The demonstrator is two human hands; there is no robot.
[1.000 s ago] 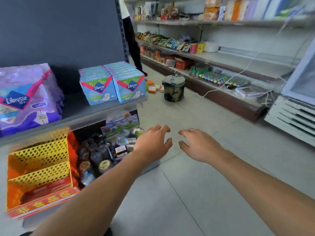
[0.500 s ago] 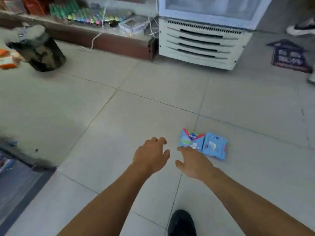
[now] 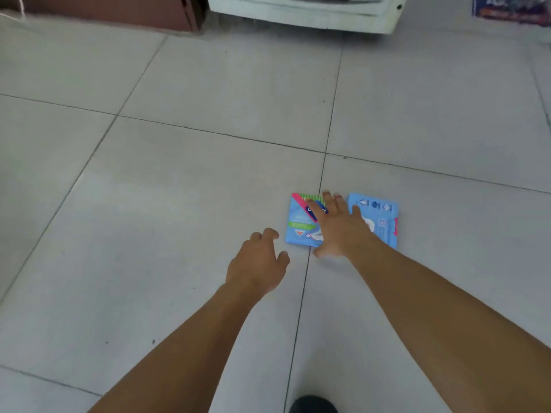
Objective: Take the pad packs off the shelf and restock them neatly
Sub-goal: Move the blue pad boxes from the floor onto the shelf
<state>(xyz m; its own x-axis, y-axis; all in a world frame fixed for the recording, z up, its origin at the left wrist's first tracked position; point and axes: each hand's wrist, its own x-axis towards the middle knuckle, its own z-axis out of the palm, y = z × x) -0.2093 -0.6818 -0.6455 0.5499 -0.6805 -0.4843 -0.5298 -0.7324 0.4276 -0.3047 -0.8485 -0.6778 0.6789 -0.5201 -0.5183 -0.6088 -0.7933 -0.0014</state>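
Two pad packs lie flat on the tiled floor (image 3: pixel 179 204), side by side and touching or very nearly so: the left pack (image 3: pixel 299 225) shows its printed front with a pink stripe and a green band, the right pack (image 3: pixel 380 222) shows paler blue with small icons. The right hand (image 3: pixel 337 228) reaches out over the gap between them, fingers spread and straight, gripping nothing yet; whether the fingertips actually touch the wrappers I cannot tell. The left hand (image 3: pixel 258 263) hangs just short of the left pack, fingers loosely curled and empty. This looks like the pick-up step (the shelf itself is out of view). Next, each hand needs to close on a pack, or the right hand gathers both into a stack. Slick wrappers lying flat on tile offer little edge, so a fingertip should lift a side first
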